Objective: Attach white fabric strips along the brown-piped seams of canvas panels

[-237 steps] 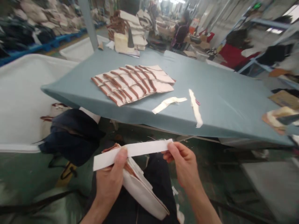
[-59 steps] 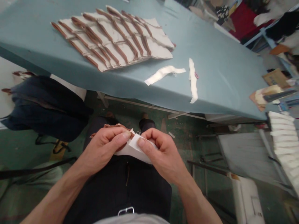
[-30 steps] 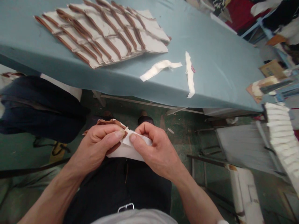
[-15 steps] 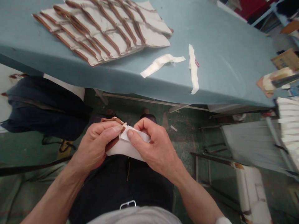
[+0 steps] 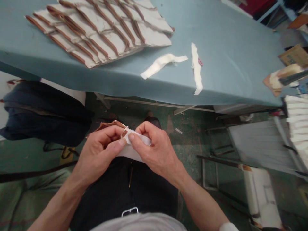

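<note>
- The left hand and right hand meet over the lap, near the camera. Both pinch a small white fabric piece, thumbs almost tip to tip on its top corner.
- A brown trim shows just beyond the left fingers. Most of the piece is hidden under the hands.
- Judged from this grip, only a corner is held, so the piece could slip and drop to the floor between the knees. An uneven pull from either thumb could skew or crease it.
- On the blue worktop, far left, lie fanned trimmed pieces. To their right are two loose white strips, one overhanging the near edge.
- A dark bag sits low on the left and a white stack at the right edge. A metal frame crowds the floor on the right.
</note>
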Demonstrator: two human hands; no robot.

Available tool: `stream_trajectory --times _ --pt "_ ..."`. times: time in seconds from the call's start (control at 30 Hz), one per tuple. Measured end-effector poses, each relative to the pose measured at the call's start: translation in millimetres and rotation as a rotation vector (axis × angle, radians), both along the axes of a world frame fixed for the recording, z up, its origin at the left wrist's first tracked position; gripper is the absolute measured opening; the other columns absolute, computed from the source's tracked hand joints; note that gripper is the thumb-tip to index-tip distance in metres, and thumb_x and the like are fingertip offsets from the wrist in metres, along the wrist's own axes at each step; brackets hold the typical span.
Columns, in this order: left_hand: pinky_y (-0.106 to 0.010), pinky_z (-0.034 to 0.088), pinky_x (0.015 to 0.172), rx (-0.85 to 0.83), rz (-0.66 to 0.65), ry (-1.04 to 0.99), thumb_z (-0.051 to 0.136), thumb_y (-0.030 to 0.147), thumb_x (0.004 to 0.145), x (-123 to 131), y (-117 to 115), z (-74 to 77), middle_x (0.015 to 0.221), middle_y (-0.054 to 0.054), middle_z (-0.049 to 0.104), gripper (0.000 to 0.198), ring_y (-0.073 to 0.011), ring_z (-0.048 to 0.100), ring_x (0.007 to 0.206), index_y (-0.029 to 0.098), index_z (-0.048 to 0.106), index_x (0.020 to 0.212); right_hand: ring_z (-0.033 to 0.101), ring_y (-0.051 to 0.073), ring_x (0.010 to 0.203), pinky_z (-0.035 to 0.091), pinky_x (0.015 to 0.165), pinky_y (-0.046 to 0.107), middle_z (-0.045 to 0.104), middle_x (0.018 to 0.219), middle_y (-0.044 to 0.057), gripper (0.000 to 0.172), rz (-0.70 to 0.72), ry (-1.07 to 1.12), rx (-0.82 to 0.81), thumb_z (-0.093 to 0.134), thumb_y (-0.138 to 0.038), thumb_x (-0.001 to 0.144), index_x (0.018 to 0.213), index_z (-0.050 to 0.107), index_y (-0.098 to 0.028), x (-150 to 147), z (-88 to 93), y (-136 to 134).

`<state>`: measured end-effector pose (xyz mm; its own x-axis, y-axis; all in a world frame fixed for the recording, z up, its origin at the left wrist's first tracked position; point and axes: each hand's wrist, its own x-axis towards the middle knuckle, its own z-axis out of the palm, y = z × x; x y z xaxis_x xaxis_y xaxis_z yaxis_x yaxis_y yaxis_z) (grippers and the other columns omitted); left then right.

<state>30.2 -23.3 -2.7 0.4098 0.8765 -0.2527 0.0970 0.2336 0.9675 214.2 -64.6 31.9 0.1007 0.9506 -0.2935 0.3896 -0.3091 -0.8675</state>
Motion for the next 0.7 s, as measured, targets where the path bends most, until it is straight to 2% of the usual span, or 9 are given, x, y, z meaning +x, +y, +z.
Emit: stream_trajectory --times 0.1,0.23,0.4,0.63,0.7 --pt "-0.024 0.047 0.056 0.145 0.026 0.137 0.071 0.034 0.082 6.4 -2.6 11.5 0.071 -0.001 0.073 0.017 -0.0161 0.062 0.061 0.018 0.074 0.076 0.046 0.013 0.059 0.033 0.063 0.029 0.057 0.065 -0.006 0.028 -0.005 0.014 -0.005 0.065 -0.048 0.094 0.08 0.057 -0.025 -1.0 -4.9 -2.6" --pt "-0.024 0.043 0.049 0.221 0.077 0.265 0.062 0.035 0.079 15.6 -6.0 21.9 0.062 0.0 0.068 0.022 -0.0148 0.057 0.053 0.019 0.071 0.067 0.047 0.013 0.059 0.033 0.063 0.028 0.058 0.065 -0.005 0.03 -0.003 0.04 -0.02 0.065 -0.048 0.093 0.079 0.056 -0.024 -3.0 -10.3 -4.3" --pt "-0.024 0.038 0.046 0.297 0.11 0.276 0.061 0.031 0.078 17.1 -11.8 17.3 0.058 0.003 0.065 0.017 -0.0133 0.053 0.049 0.022 0.074 0.071 0.047 0.013 0.061 0.033 0.063 0.028 0.055 0.064 -0.005 0.033 -0.019 0.065 -0.066 0.063 -0.052 0.091 0.075 0.053 -0.025 -6.5 -13.6 -2.7" --pt "-0.027 0.045 0.057 0.484 0.176 0.384 0.059 0.024 0.082 22.3 -22.4 10.1 0.065 0.003 0.072 0.017 -0.0151 0.061 0.055 0.023 0.074 0.074 0.049 0.015 0.067 0.032 0.064 0.03 0.052 0.067 -0.004 0.036 -0.019 0.077 -0.05 0.054 -0.053 0.094 0.072 0.05 -0.025 -11.6 -27.6 0.0" --pt "-0.027 0.046 0.06 0.514 0.202 0.408 0.06 0.024 0.083 25.9 -25.4 8.7 0.065 0.004 0.07 0.015 -0.0149 0.059 0.055 0.024 0.072 0.074 0.049 0.015 0.066 0.031 0.062 0.029 0.051 0.067 -0.005 0.037 -0.017 0.112 -0.061 0.052 -0.053 0.096 0.072 0.049 -0.025 -13.7 -33.0 -0.2"
